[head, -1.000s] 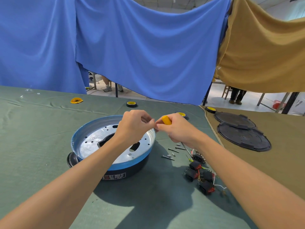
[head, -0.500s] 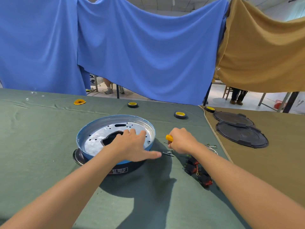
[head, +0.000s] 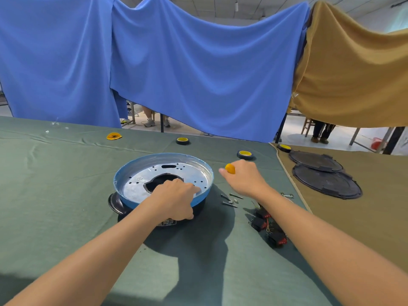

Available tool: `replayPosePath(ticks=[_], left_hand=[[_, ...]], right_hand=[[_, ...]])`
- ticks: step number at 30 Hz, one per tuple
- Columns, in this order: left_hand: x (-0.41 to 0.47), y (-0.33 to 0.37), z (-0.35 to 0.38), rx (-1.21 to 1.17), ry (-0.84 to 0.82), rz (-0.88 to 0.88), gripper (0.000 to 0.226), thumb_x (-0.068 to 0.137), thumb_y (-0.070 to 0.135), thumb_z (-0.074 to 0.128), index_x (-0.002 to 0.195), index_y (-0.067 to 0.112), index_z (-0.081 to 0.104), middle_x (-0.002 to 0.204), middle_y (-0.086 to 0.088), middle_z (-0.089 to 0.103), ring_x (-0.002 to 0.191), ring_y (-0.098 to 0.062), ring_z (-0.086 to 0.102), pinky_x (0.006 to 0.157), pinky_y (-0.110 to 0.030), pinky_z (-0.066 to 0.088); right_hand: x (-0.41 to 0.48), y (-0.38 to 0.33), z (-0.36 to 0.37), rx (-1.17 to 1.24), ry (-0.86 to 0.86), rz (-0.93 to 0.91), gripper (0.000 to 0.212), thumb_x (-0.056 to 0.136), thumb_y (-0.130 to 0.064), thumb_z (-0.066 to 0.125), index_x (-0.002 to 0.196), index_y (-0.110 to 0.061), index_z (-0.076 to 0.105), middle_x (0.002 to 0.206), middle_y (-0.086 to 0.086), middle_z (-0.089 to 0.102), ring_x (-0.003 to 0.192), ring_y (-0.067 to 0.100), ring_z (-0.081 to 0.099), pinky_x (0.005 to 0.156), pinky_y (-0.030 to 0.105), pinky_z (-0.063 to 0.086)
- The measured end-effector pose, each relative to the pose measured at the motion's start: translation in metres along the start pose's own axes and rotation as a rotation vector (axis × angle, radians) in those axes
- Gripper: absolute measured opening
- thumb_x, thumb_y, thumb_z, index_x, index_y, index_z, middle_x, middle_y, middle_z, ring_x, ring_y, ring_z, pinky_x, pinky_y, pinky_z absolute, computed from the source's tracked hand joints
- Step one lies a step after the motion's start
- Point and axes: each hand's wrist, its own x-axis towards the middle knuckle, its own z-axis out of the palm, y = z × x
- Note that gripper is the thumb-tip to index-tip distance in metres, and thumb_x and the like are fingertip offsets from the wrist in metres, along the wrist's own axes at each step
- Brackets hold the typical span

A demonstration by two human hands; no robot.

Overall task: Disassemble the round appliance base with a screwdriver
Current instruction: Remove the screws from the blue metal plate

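On the green-clothed counter (head: 55, 195), a cluster of black-and-red switch parts with wires (head: 268, 227) lies nearest, to the right of the round appliance base (head: 136, 188). The left hand (head: 176, 199) sits on the base's near rim, its grip clamped over the blue edge, fingers on the silver plate inside and thumb down the black outer wall. Loose screws (head: 229, 200) lie just right of the base, the right hand (head: 245, 178) above them has its grip closed round a yellow-handled screwdriver (head: 230, 168) whose shaft is hidden, and rolls of tape (head: 182, 140) stand beyond the base.
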Motion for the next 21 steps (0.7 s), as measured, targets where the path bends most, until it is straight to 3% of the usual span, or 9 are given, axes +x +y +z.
replayPosePath(ticks=[2,4,7,9,11,13,14,17,21], left_hand=[[0.003,-0.005,-0.006,-0.032,0.012,-0.011,0.068,0.082,0.032,0.065,0.144,0.039,0.039,0.118,-0.008,0.059,0.103,-0.031,0.056,0.081,-0.037,0.052],[0.006,-0.009,-0.015,-0.054,0.015,-0.027,0.055,0.081,0.03,0.062,0.135,0.035,0.051,0.106,-0.006,0.061,0.092,-0.028,0.059,0.078,-0.037,0.054],[0.009,-0.015,-0.033,-0.116,0.061,-0.058,0.015,0.081,0.03,0.061,0.093,0.02,0.057,0.085,-0.005,0.057,0.072,-0.02,0.056,0.059,-0.031,0.046],[0.009,-0.019,-0.041,-0.134,0.096,-0.062,0.021,0.081,0.035,0.064,0.076,0.023,0.048,0.079,-0.002,0.054,0.067,-0.016,0.05,0.054,-0.029,0.037],[0.008,-0.019,-0.039,-0.121,0.099,-0.043,0.028,0.08,0.048,0.067,0.082,0.023,0.053,0.079,0.002,0.055,0.069,-0.015,0.05,0.057,-0.03,0.038],[0.007,-0.018,-0.029,-0.099,0.08,-0.025,0.043,0.076,0.057,0.068,0.105,0.026,0.061,0.087,0.004,0.061,0.079,-0.018,0.055,0.066,-0.031,0.045],[0.006,-0.017,-0.023,-0.081,0.068,-0.019,0.05,0.075,0.059,0.068,0.117,0.033,0.059,0.096,0.003,0.063,0.087,-0.021,0.057,0.072,-0.033,0.047],[0.009,-0.018,-0.006,-0.007,0.069,0.01,0.069,0.076,0.059,0.067,0.139,0.048,0.04,0.12,0.0,0.06,0.109,-0.026,0.055,0.074,-0.035,0.041],[0.015,-0.027,0.0,-0.018,0.112,0.026,0.069,0.078,0.054,0.067,0.141,0.049,0.038,0.118,0.0,0.06,0.103,-0.025,0.055,0.074,-0.035,0.046]], right_hand=[[0.0,-0.008,-0.011,0.071,0.047,-0.045,0.053,0.093,-0.039,0.053,0.051,-0.015,0.033,0.052,0.003,0.038,0.058,0.024,0.041,0.061,0.036,0.042],[-0.001,-0.014,-0.019,0.097,0.07,-0.076,0.053,0.094,-0.04,0.053,0.052,-0.013,0.035,0.054,0.006,0.043,0.058,0.023,0.041,0.061,0.035,0.042],[-0.006,-0.021,-0.023,0.127,0.056,-0.086,0.051,0.094,-0.038,0.054,0.052,-0.013,0.036,0.059,0.009,0.047,0.057,0.022,0.041,0.056,0.033,0.036],[-0.009,-0.023,-0.02,0.147,-0.007,-0.025,0.049,0.093,-0.033,0.055,0.052,-0.011,0.04,0.062,0.009,0.05,0.059,0.022,0.042,0.057,0.032,0.035],[-0.011,-0.024,-0.014,0.181,-0.102,0.09,0.036,0.092,-0.028,0.056,0.07,0.0,0.059,0.072,0.011,0.06,0.063,0.022,0.044,0.057,0.031,0.035],[-0.013,-0.027,-0.007,0.239,-0.167,0.19,0.03,0.089,-0.024,0.058,0.089,0.005,0.064,0.091,0.019,0.067,0.065,0.022,0.044,0.055,0.031,0.034],[-0.014,-0.029,-0.004,0.267,-0.166,0.208,0.028,0.087,-0.021,0.059,0.089,0.006,0.064,0.095,0.021,0.068,0.065,0.022,0.045,0.054,0.03,0.034],[-0.012,-0.033,0.0,0.322,-0.026,0.209,0.026,0.087,-0.018,0.058,0.086,0.007,0.065,0.093,0.023,0.068,0.068,0.022,0.047,0.057,0.032,0.037],[-0.001,-0.032,-0.007,0.385,0.069,0.231,0.029,0.089,-0.021,0.054,0.086,0.004,0.068,0.073,0.016,0.065,0.059,0.019,0.048,0.05,0.028,0.036]])
